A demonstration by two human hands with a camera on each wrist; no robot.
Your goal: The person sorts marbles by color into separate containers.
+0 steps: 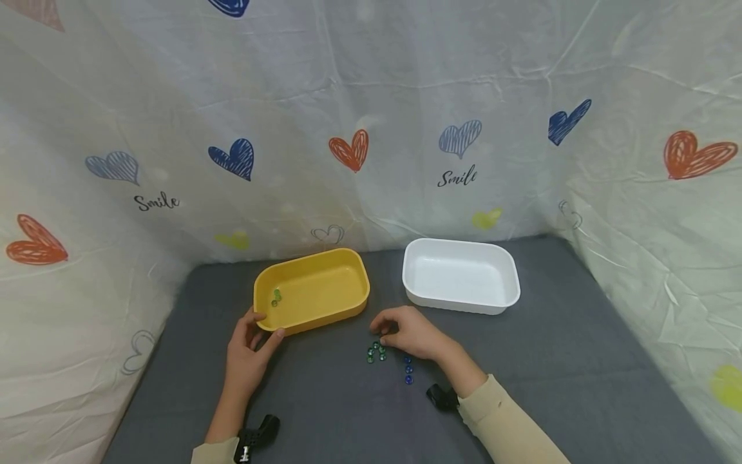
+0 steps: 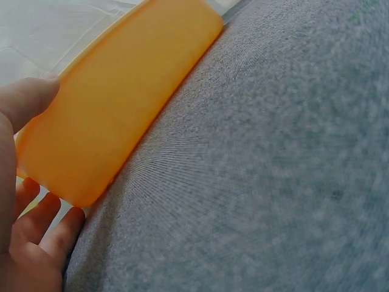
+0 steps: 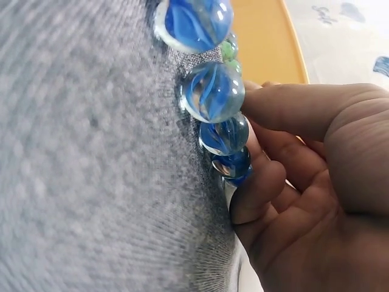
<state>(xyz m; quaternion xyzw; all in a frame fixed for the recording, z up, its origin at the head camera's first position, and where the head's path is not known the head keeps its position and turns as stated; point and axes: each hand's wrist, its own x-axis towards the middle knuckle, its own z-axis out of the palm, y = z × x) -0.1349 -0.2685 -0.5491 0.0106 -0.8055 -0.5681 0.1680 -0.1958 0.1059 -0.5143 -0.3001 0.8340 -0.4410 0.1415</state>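
Observation:
My left hand (image 1: 246,357) holds the near left corner of a yellow plastic tray (image 1: 330,316), thumb on its front wall and fingers round the left end. In the left wrist view the thumb (image 2: 30,100) presses that wall. Two or three small green marbles (image 1: 275,296) lie inside at the left. My right hand (image 1: 414,332) is low over the cloth, thumb and forefinger bent close together beside several green glass marbles (image 1: 371,354). I cannot tell whether a marble is between these fingertips. Blue-swirled glass marbles (image 3: 214,92) stand in a row beside that hand.
A white plastic tray (image 1: 458,304) stands at the back right, beyond my right hand. Dark grey cloth (image 1: 324,412) covers the table. A pale curtain (image 1: 394,206) printed with hearts hangs along the back and both sides.

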